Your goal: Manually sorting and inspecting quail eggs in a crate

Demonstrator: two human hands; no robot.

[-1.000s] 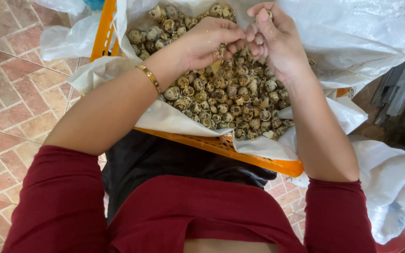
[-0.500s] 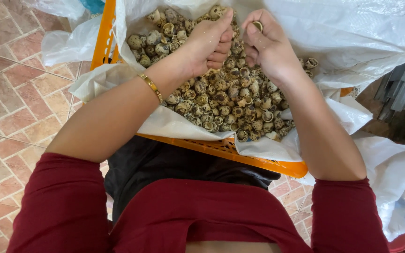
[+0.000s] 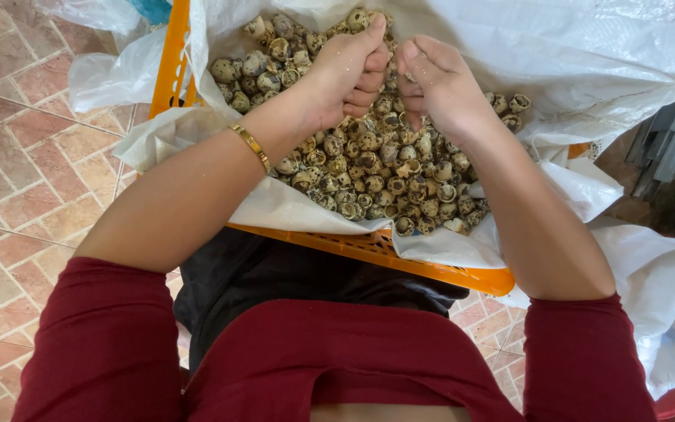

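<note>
Looking straight down at someone sitting with an orange plastic crate (image 3: 369, 248) resting against their lap. The crate is lined with a white plastic sheet (image 3: 291, 205), and on it sits a big heap of small speckled shells (image 3: 384, 176), brownish and cream, most of them looking cracked open or empty.

Both hands are up over the far side of the heap, close together, nearly knuckle to knuckle. The left hand (image 3: 349, 70) is curled into a loose fist, fingers folded in and thumb pointing up along the top. The right hand (image 3: 439, 82) is curled too, fingers bent inward toward the palm. It looks like they're working something small between them, but whatever it is stays hidden behind the fingers, so honestly can't tell what either hand is pinching, if anything.

There's a thin gold bracelet (image 3: 253, 146) on the left wrist. The person wears a dark red top with short sleeves (image 3: 111, 344), and something dark lies across the lap under the crate edge. The floor (image 3: 17, 180) to the left is reddish tile with pale grout lines. More crumpled white plastic (image 3: 658, 289) spills off to the right of the crate.
</note>
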